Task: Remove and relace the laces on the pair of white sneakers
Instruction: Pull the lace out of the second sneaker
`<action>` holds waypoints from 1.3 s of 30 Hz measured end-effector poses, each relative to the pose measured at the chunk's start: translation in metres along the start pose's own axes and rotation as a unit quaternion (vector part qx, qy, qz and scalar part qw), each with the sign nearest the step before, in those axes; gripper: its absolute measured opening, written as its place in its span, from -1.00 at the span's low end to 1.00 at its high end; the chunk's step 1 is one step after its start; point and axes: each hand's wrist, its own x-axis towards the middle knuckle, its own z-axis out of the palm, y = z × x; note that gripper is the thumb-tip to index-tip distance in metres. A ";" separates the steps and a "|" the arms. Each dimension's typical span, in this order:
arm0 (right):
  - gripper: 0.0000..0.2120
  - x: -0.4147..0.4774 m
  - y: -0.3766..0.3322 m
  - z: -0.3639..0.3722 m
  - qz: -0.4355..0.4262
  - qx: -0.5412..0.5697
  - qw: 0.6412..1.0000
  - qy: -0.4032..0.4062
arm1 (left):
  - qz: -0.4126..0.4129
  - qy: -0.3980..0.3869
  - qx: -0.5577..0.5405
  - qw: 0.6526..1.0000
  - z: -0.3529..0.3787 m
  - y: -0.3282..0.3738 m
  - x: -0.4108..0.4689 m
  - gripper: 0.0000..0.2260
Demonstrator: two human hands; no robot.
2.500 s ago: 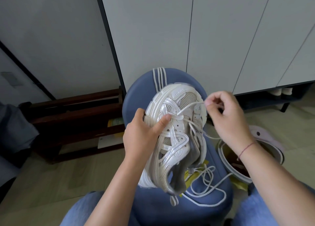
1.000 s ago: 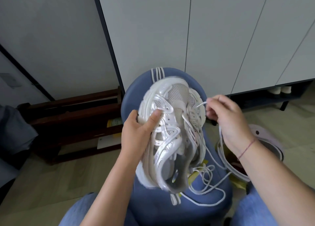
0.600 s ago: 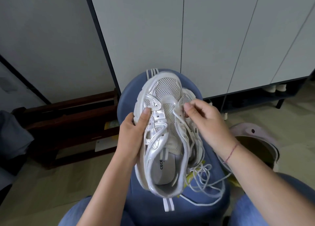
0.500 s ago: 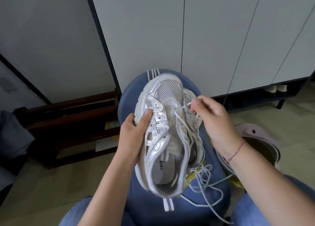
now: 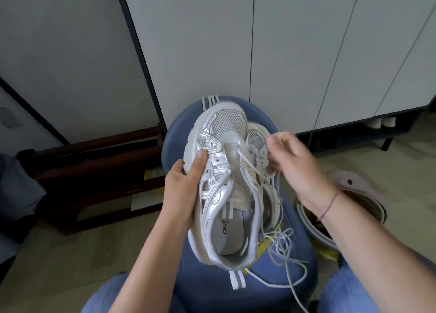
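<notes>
A white and silver sneaker [image 5: 221,185] is held upright over a blue stool [image 5: 271,286], its opening facing me. My left hand [image 5: 181,190] grips its left side, thumb pressed on the upper. My right hand [image 5: 295,164] is at the sneaker's right eyelets, fingers curled and pinching the white lace [image 5: 250,168]. That lace runs loosely through a few eyelets and trails down into a loose tangle [image 5: 280,244] on the stool. A second white sneaker [image 5: 262,135] lies behind the first, mostly hidden.
Grey cabinet doors [image 5: 283,53] stand close behind the stool. A dark wooden rack [image 5: 94,161] sits low at the left. A pale round basin [image 5: 354,201] lies on the floor at the right. My knees in blue jeans [image 5: 349,296] frame the stool.
The sneaker has turned from side-on to opening-up in my left hand. My right hand moved from out at the right in to the eyelets and now pulls lace slightly outward.
</notes>
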 end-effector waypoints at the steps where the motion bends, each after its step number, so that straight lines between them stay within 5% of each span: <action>1: -0.74 -0.002 0.001 0.004 -0.032 -0.079 0.996 -0.028 | 0.001 0.001 -0.002 1.000 0.000 0.000 0.000 -0.47; 5: -0.71 -0.004 0.005 0.010 -0.091 -0.131 0.986 -0.048 | 0.009 0.012 0.000 1.000 -0.004 0.001 0.001 -0.44; 8: -0.72 0.008 0.008 0.004 -0.023 0.107 0.993 0.037 | 0.006 0.028 0.001 1.000 -0.009 0.002 0.003 -0.45; 11: -0.72 0.021 0.005 -0.020 0.053 0.411 0.905 0.095 | -0.014 0.047 -0.019 0.999 -0.015 0.002 0.006 -0.44; 16: -0.63 0.015 -0.003 -0.032 0.086 0.571 0.816 0.016 | -0.023 0.047 -0.017 0.998 -0.013 0.001 0.005 -0.54; 21: -0.72 0.009 0.001 -0.007 0.067 0.348 0.935 0.011 | -0.011 0.029 -0.004 1.000 -0.003 0.001 0.001 -0.45; 24: -0.80 0.000 0.003 0.003 0.015 0.092 0.996 -0.008 | 0.002 0.014 0.001 1.000 0.000 0.000 -0.001 -0.47; 27: -0.60 -0.003 0.002 0.007 -0.055 -0.089 0.994 -0.038 | 0.013 0.015 0.019 1.000 -0.003 -0.002 0.000 -0.46; 31: -0.61 -0.001 0.001 0.005 -0.077 -0.119 0.989 -0.045 | 0.022 0.022 0.034 0.999 -0.006 -0.003 0.001 -0.51; 35: -0.77 0.008 0.007 -0.001 -0.007 0.094 0.996 0.003 | 0.017 0.028 0.031 0.999 -0.008 -0.003 0.003 -0.46; 39: -0.72 0.019 0.002 -0.027 0.049 0.447 0.893 0.027 | 0.014 0.038 -0.003 0.999 -0.010 0.000 0.005 -0.47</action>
